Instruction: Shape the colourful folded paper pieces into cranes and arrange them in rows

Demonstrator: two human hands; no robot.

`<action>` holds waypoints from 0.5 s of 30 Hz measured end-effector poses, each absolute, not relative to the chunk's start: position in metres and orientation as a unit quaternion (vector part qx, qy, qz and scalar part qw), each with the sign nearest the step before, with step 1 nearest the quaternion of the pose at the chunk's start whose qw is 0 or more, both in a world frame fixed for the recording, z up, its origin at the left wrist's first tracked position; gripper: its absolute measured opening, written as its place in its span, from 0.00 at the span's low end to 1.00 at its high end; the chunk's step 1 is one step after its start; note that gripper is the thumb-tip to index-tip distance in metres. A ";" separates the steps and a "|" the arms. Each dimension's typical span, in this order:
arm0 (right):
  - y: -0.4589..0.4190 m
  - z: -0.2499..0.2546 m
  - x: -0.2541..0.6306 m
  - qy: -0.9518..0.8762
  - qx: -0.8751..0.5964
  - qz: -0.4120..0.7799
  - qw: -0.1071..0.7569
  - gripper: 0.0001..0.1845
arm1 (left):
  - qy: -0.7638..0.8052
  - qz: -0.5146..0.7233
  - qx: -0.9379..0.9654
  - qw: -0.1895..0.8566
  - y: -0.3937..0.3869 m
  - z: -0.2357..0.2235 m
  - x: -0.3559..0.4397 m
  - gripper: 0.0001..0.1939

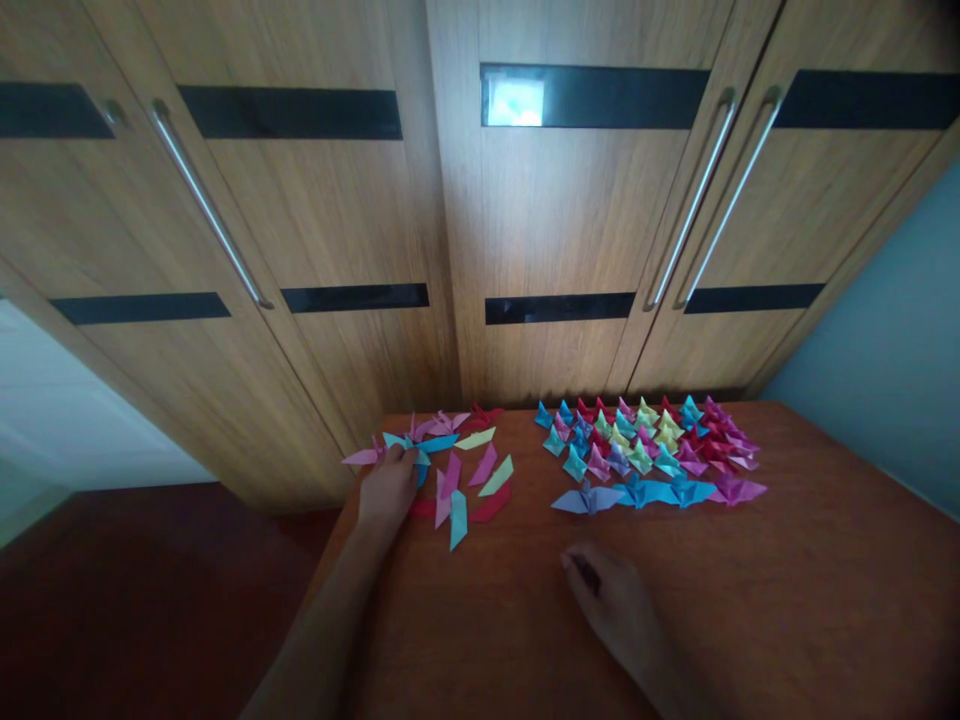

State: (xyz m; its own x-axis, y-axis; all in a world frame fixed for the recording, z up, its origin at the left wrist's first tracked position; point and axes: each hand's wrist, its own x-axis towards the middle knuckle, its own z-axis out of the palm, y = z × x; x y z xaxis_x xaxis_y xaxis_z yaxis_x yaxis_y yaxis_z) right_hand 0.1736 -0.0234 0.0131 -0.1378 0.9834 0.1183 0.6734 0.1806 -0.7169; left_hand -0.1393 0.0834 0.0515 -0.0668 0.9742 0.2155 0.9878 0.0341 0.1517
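Note:
My left hand (388, 488) reaches to the left end of the wooden table, fingers closed at a light blue paper crane (427, 443). Pink paper cranes (442, 424) lie just beyond those fingers, and part of the blue paper is hidden under them. Flat folded paper cranes (458, 519) in pink, yellow, red and blue are scattered to the right of that hand. My right hand (609, 592) rests on the tabletop with its fingers curled in and nothing visible in them. Above it, a lilac crane (587, 498) with spread wings starts the front row.
Rows of opened paper cranes (641, 458) in several colours stand at the back of the wooden table (825, 600). A wooden wardrobe (555, 220) with metal handles rises behind the table. A pale wall (892, 330) borders the right side.

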 end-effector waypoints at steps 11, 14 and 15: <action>-0.024 0.041 0.126 -0.524 -0.517 0.508 0.447 0.22 | -0.543 -0.292 -0.776 0.133 0.027 0.064 -0.080 0.11; -0.022 0.043 0.111 -0.417 -0.489 0.599 0.478 0.25 | -0.474 -0.309 -0.819 0.093 0.000 0.060 -0.045 0.12; -0.022 0.042 0.110 -0.391 -0.486 0.612 0.487 0.24 | -0.457 -0.302 -0.832 0.083 -0.008 0.059 -0.035 0.12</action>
State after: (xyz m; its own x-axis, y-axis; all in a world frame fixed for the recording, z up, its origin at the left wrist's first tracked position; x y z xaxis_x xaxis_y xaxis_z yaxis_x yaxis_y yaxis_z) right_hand 0.1097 -0.0220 0.0420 -0.0534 0.9754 -0.2139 -0.2165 -0.2204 -0.9511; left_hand -0.0353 -0.0081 0.0588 0.3997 0.7110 0.5786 0.8109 -0.5686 0.1385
